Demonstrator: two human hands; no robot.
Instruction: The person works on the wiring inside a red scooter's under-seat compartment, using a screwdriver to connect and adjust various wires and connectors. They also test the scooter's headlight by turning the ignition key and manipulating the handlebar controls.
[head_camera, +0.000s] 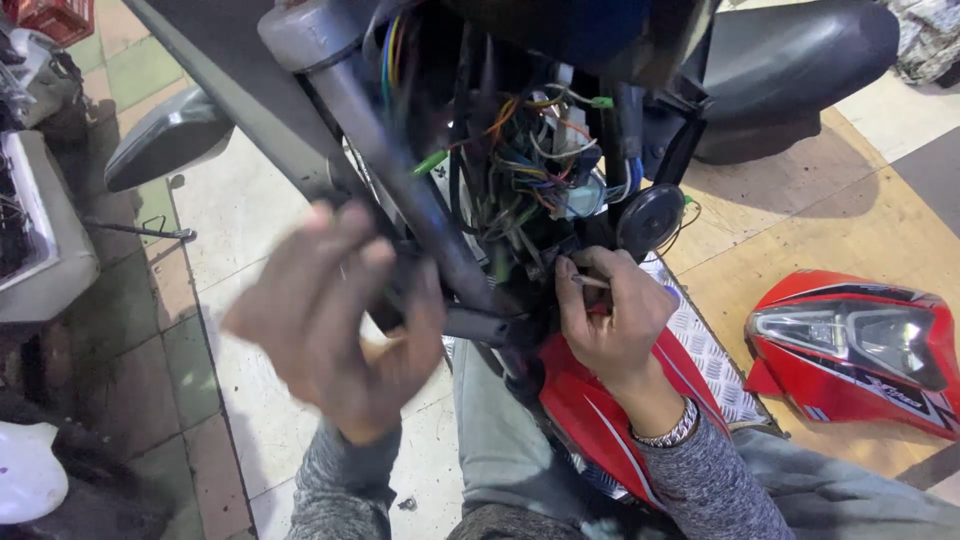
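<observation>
A motorcycle's front end stands stripped before me, with a tangle of coloured wires (525, 165) bared between the fork tubes. My right hand (610, 315) is shut on a thin metal tool (590, 282), its tip pushed into the wiring below the bundle. A metal bracelet sits on that wrist. My left hand (335, 325) is blurred with motion beside the grey fork tube (400, 170), fingers spread and curled, holding nothing that I can see. A red front mudguard (590, 415) lies under my right hand.
A removed red headlight cowl (860, 350) lies on the wooden floor at right. A round black horn (650, 220) hangs beside the wires. A grey mirror (165, 140) juts out at left, and a white box-like unit (45, 240) stands on the tiled floor.
</observation>
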